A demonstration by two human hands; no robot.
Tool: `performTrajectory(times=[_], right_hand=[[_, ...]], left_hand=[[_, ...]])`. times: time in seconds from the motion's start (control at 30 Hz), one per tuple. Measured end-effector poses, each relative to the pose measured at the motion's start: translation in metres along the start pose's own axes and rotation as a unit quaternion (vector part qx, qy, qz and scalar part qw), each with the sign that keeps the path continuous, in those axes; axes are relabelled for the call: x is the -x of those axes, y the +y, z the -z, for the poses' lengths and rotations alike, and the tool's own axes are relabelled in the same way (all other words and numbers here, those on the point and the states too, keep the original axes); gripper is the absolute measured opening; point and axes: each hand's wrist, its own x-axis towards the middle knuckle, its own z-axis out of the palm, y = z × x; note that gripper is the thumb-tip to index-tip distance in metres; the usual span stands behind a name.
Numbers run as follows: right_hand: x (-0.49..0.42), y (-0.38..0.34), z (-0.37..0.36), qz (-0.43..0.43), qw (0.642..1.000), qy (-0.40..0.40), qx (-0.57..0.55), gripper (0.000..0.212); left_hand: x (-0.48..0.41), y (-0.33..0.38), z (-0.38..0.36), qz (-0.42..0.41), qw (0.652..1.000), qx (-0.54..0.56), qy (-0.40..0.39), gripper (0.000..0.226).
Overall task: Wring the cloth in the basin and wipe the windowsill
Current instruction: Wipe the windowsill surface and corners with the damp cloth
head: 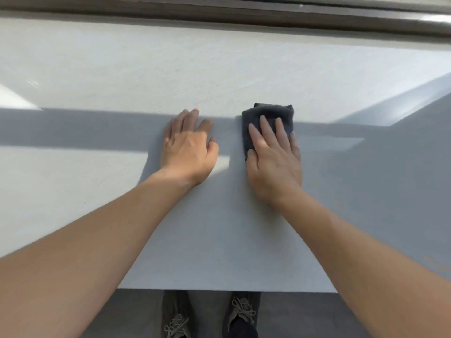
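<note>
So the wiping part looks to be underway here. The cloth (267, 123) is a small dark grey rag, folded into a thick little pad, lying flat on the sill (219, 74) about mid-depth, right where a band of shadow crosses the pale surface. The right hand (273, 157) is laid flat over its near half, fingers straight and spread a bit, pressing down rather than gripping; nothing is pinched or curled around it. The left hand (188, 145) sits just beside it, apart from the cloth, palm down on the bare sill with fingers loosely open, holding nothing, probably just bracing. No basin in view, so I'd guess the wringing is already done, though I can't tell how damp the rag is. Handling-wise it's soft, light and floppy, so a folded pad like this wants a flat palm in the middle with fingertips toward the front edge, otherwise the layers will slide apart or bunch up. The sill looks smooth and slightly speckled, so the cloth should glide easily. The far strip up by the dark window frame (219, 13) likely needs a longer reach. Shoes (241, 311) are visible below the sill's front edge.
</note>
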Motion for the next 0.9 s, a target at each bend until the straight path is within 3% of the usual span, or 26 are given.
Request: performTrajectory(times=[0.07,0.13,0.17,0.23,0.3,0.33,0.37,0.47,0.57,0.63,0.73,0.8,0.9], right_hand=[[0.016,0.0,0.0,0.11,0.993,-0.03,0.018,0.058],[0.001,0.024,0.011,0.159,0.986,-0.049,0.027,0.057],[-0.013,0.038,0.017,0.143,0.988,-0.044,0.033,0.057],[-0.05,0.062,0.028,0.033,0.999,-0.018,0.015,0.056],[-0.081,0.062,0.032,-0.073,0.997,0.005,-0.001,0.056],[-0.088,0.053,0.029,-0.086,0.996,0.009,0.001,0.057],[-0.089,0.041,0.026,-0.07,0.998,0.006,0.001,0.058],[-0.069,0.022,0.019,0.082,0.996,-0.026,0.002,0.058],[-0.07,0.045,0.027,0.177,0.983,-0.047,0.019,0.057],[-0.095,0.063,0.032,0.136,0.99,-0.037,0.027,0.055],[-0.147,0.066,0.035,-0.038,0.999,-0.012,0.01,0.056],[-0.164,0.041,0.029,-0.069,0.998,-0.006,0.015,0.057],[-0.155,0.001,0.013,0.104,0.994,-0.027,0.025,0.058]], left_hand=[[-0.003,-0.001,0.005,-0.002,1.0,-0.014,0.014,0.042],[-0.009,-0.004,0.008,-0.006,0.999,-0.022,0.023,0.039],[-0.012,-0.005,0.009,-0.007,0.999,-0.023,0.026,0.038],[-0.019,-0.003,0.008,-0.016,0.999,-0.039,0.023,0.041],[-0.03,-0.001,0.004,-0.025,0.998,-0.049,0.016,0.047],[-0.037,0.0,0.003,-0.024,0.999,-0.046,0.014,0.049],[-0.046,0.002,0.001,-0.017,0.999,-0.038,0.012,0.052],[-0.064,0.005,-0.002,0.059,0.998,0.011,0.005,0.057],[-0.058,0.005,-0.011,0.076,0.997,-0.027,0.008,0.064],[-0.053,0.005,-0.012,0.069,0.996,-0.049,0.016,0.068],[-0.055,0.005,-0.014,0.073,0.996,-0.057,0.006,0.07],[-0.054,0.005,-0.014,0.07,0.996,-0.063,0.002,0.07],[-0.053,0.007,-0.014,0.068,0.995,-0.079,0.007,0.072]])
